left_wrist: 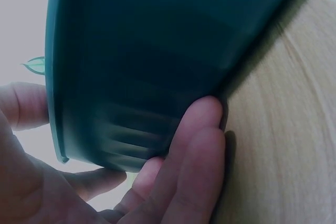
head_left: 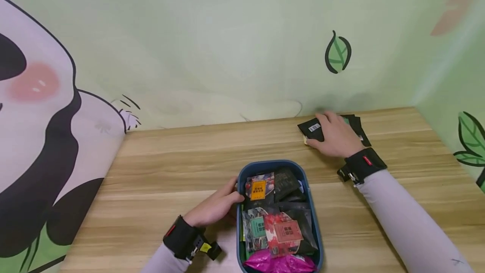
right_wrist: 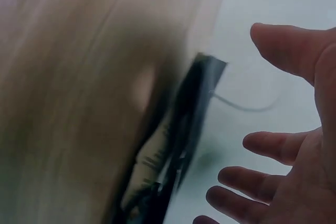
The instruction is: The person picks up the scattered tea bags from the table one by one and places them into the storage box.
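A blue plastic bin (head_left: 317,239), filled with flat packets, stands on the table at the front. My left hand (head_left: 214,207) holds its left side, with the thumb at the rim. In the left wrist view, fingers (left_wrist: 197,145) lie against the bin's outer wall (left_wrist: 157,51), low down near the tabletop. Farther back on the right, my right hand (head_left: 337,136) is over a small pile of black packets (head_left: 312,129). The right wrist view shows its fingers (right_wrist: 273,148) spread and apart from the stacked packets (right_wrist: 184,114), with nothing gripped.
Inside the bin lie a red packet (head_left: 284,233), a green-labelled packet (head_left: 257,226), an orange-labelled packet (head_left: 259,189) and a shiny pink pouch (head_left: 280,263). The wooden table (head_left: 170,159) meets a green wall (head_left: 242,54) with painted leaves right behind the black packets.
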